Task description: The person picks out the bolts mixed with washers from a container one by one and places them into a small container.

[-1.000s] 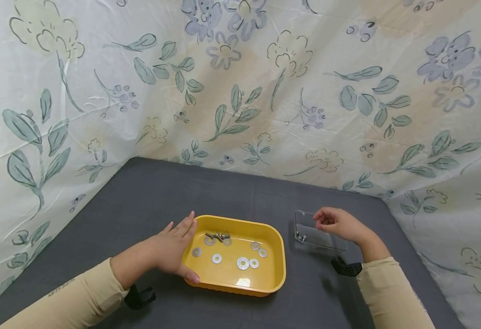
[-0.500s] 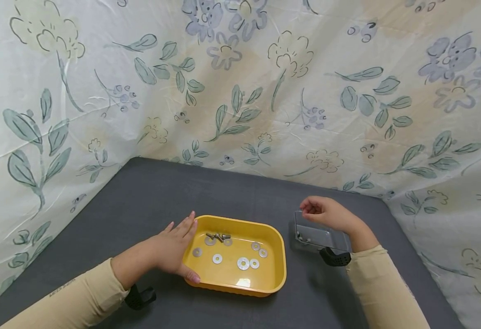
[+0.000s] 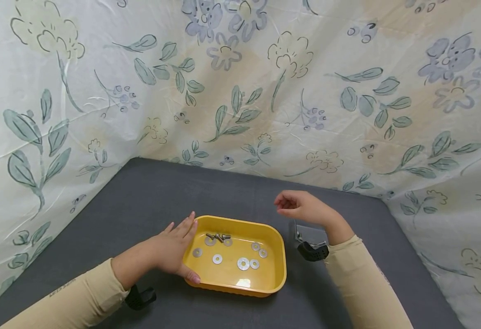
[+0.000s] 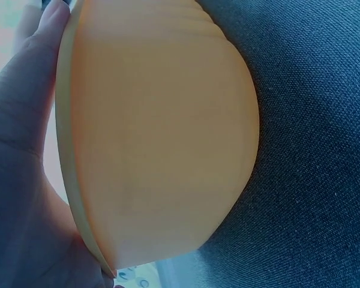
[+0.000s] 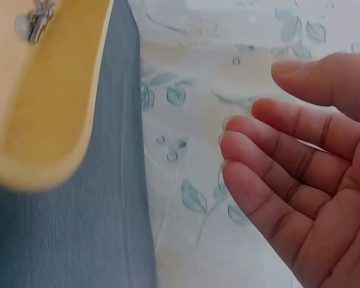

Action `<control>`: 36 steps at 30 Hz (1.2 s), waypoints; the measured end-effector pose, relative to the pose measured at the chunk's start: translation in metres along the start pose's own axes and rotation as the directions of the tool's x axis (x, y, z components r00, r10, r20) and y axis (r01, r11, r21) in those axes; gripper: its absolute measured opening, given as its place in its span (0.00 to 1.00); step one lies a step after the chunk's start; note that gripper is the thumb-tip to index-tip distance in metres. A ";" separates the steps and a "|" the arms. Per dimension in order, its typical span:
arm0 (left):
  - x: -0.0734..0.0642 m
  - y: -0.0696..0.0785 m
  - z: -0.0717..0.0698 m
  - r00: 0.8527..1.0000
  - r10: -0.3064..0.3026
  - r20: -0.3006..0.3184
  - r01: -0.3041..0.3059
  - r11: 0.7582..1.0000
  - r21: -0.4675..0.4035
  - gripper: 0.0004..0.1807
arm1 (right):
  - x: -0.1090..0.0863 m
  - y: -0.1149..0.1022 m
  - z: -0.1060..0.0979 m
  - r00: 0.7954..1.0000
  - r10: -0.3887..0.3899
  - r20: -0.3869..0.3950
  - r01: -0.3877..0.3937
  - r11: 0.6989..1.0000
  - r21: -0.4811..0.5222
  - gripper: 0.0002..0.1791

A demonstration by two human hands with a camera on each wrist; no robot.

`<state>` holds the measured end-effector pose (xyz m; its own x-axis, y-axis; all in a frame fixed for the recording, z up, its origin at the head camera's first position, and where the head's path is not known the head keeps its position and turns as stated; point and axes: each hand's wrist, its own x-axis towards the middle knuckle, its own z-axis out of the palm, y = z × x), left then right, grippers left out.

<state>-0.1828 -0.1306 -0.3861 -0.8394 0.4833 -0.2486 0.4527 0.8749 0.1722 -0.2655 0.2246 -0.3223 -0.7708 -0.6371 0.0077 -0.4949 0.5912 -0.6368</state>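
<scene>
My left hand [image 3: 170,250] rests on the left rim of a yellow tray [image 3: 261,289], fingers spread along the edge and thumb at the front corner. In the left wrist view, the tray's outer wall [image 4: 162,138] fills the middle. Several flat washers [image 3: 243,263] lie on the tray floor, and a few screws [image 3: 219,237] are grouped near its back wall. My right hand [image 3: 304,208] hovers between the tray and a clear plastic box [image 3: 312,233]. Its fingers [image 5: 252,186] are loosely bent, with nothing between them and the thumb.
The clear box stands on the dark grey table [image 3: 207,183] right of the tray, partly hidden by my right wrist and its black strap [image 3: 312,251]. A floral curtain [image 3: 240,91] hangs around the back and sides of the table.
My right hand has moved left from over the clear box toward the tray, staying empty. The left hand and the tray have kept their places.
</scene>
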 end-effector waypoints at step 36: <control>0.000 0.001 0.000 1.000 0.002 -0.023 -0.001 1.000 0.023 0.76 | 0.066 -0.023 0.087 0.951 -0.151 0.269 0.158 0.987 -0.005 0.12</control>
<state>-0.1822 -0.1300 -0.3855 -0.8454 0.4839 -0.2261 0.4606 0.8748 0.1501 -0.2697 0.1260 -0.3746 -0.5506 -0.8282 -0.1042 -0.6126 0.4857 -0.6236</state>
